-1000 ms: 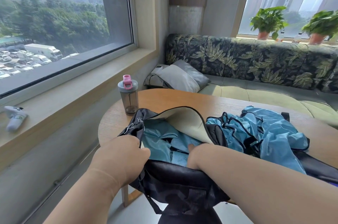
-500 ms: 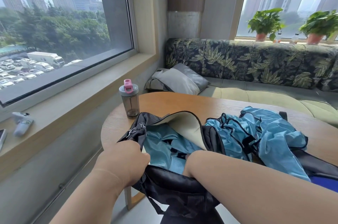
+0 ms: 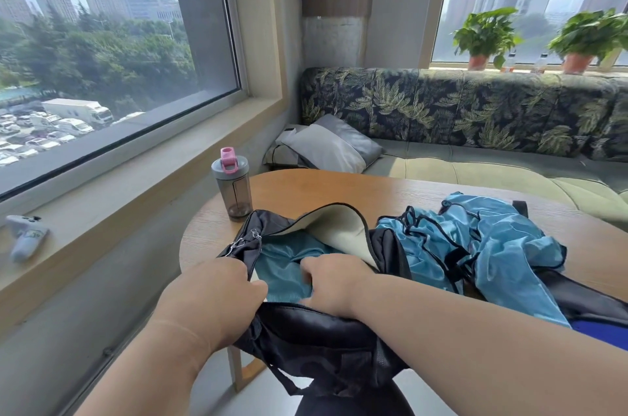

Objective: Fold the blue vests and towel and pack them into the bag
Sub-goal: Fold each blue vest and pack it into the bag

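Packing blue cloth into the open bag

The left hand (image 3: pixel 217 296) grips the black bag (image 3: pixel 316 341) by the near left rim of its mouth, likely to hold it wide. The right hand (image 3: pixel 334 283) is inside, fingers curled onto folded blue cloth (image 3: pixel 282 269), apparently settling it; whether they pinch it I cannot tell. To the right, the unfolded blue vests (image 3: pixel 486 245) lie heaped on the table (image 3: pixel 323 188) against the bag, within reach.

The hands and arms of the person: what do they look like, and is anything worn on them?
Both forearms are bare as far as the frame shows: no sleeve, glove, watch or bracelet is in view. The left hand and right hand carry no visible ring. The fingers are partly hidden, so small items there cannot be excluded.
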`<state>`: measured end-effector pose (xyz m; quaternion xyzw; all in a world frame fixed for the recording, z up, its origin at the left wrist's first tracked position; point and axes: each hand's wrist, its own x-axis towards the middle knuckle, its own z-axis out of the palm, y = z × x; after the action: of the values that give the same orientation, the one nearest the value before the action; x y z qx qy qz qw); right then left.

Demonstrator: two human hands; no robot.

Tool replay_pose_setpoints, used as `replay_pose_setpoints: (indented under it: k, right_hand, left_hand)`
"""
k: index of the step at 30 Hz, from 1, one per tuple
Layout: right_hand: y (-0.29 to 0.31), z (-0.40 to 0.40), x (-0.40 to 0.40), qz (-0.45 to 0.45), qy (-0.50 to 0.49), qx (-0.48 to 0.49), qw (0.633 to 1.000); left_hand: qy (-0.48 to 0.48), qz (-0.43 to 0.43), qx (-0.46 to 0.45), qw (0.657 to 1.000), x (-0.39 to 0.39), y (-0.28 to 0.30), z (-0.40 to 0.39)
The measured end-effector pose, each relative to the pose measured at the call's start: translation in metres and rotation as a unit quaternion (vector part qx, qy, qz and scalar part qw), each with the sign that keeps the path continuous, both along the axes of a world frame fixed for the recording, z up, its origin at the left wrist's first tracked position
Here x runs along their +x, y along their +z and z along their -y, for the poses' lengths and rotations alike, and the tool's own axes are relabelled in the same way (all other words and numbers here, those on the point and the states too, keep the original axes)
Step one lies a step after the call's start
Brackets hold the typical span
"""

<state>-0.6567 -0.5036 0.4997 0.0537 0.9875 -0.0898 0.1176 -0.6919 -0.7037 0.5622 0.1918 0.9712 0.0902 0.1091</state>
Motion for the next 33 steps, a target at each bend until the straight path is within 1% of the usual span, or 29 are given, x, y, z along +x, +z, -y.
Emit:
replay_pose_setpoints:
  k: [1, 3, 4, 5, 7, 8, 9, 11, 12, 15, 17, 18, 20, 22, 25, 26, 28, 29, 30, 31, 32, 33]
  right_hand:
    - [-0.003, 0.004, 0.000, 0.013, 0.019, -0.007, 1.000]
    - [-0.009, 0.009, 0.000, 0.052, 0.050, 0.012, 0.997]
    - [-0.011, 0.010, -0.001, 0.072, 0.055, 0.023, 0.996]
    - [-0.014, 0.009, -0.002, 0.089, 0.052, 0.026, 0.994]
    - [-0.016, 0.005, -0.007, 0.105, 0.028, 0.006, 0.994]
    - [-0.018, 0.002, -0.011, 0.104, 0.009, -0.014, 0.994]
    - [-0.019, -0.001, -0.015, 0.091, -0.015, -0.042, 0.995]
    - [-0.021, -0.005, -0.021, 0.037, -0.061, -0.104, 0.992]
    - [-0.022, -0.005, -0.023, 0.011, -0.055, -0.102, 0.993]
    - [-0.026, 0.006, -0.026, -0.022, 0.056, 0.005, 0.998]
    - [-0.029, 0.016, -0.029, -0.031, 0.134, 0.070, 0.988]
    - [-0.030, 0.021, -0.030, -0.038, 0.162, 0.077, 0.983]
    - [-0.030, 0.030, -0.030, -0.040, 0.188, 0.060, 0.980]
    - [-0.029, 0.028, -0.031, -0.006, 0.168, 0.032, 0.985]
    - [-0.024, 0.015, -0.026, 0.074, 0.122, 0.002, 0.990]
    - [-0.023, 0.011, -0.024, 0.091, 0.110, -0.023, 0.989]
    - [-0.021, 0.004, -0.020, 0.083, 0.082, -0.102, 0.988]
    - [-0.019, 0.002, -0.019, 0.058, 0.058, -0.141, 0.987]
    - [-0.020, 0.001, -0.017, 0.025, 0.036, -0.160, 0.986]
    - [-0.021, -0.002, -0.017, 0.004, 0.032, -0.146, 0.989]
    - [-0.022, -0.004, -0.016, 0.013, 0.049, -0.094, 0.994]
    - [-0.024, -0.005, -0.016, 0.051, 0.074, -0.030, 0.995]
  left_hand:
    - [-0.020, -0.011, 0.001, 1.000, -0.003, -0.004, -0.001]
    - [-0.029, -0.013, -0.039, 0.999, 0.002, 0.001, -0.002]
    - [-0.016, -0.010, -0.009, 1.000, 0.002, -0.003, -0.003]
    - [-0.022, -0.009, -0.006, 1.000, 0.001, -0.007, -0.002]
    - [-0.003, -0.005, 0.016, 1.000, -0.002, -0.009, 0.001]
    - [0.018, 0.004, 0.051, 0.999, -0.004, -0.010, 0.003]
    - [0.016, 0.008, 0.052, 0.998, -0.005, -0.008, 0.001]
    - [0.007, 0.002, 0.028, 1.000, -0.002, -0.006, -0.001]
    - [0.014, -0.005, 0.023, 1.000, -0.003, -0.005, -0.003]
    - [-0.007, -0.027, -0.029, 0.999, -0.002, 0.000, -0.006]
    - [-0.007, -0.022, -0.046, 0.999, 0.000, 0.001, -0.008]
    - [-0.008, -0.018, -0.038, 0.999, -0.001, 0.000, -0.009]
    - [-0.002, -0.009, -0.034, 0.999, -0.002, 0.003, -0.009]
    - [0.013, -0.002, -0.036, 0.999, 0.000, 0.006, -0.010]
    - [0.017, 0.001, -0.029, 0.999, 0.001, 0.008, -0.012]
    - [0.017, 0.005, -0.028, 0.999, 0.001, 0.009, -0.013]
    - [0.007, 0.009, -0.033, 0.999, 0.002, 0.010, -0.015]
    - [-0.005, 0.009, -0.044, 0.999, 0.003, 0.011, -0.015]
    - [-0.022, 0.009, -0.067, 0.997, 0.005, 0.012, -0.016]
    - [-0.048, -0.002, -0.103, 0.993, 0.007, 0.013, -0.016]
    - [-0.078, -0.020, -0.133, 0.988, 0.008, 0.011, -0.016]
    - [-0.094, -0.035, -0.148, 0.984, 0.008, 0.010, -0.016]
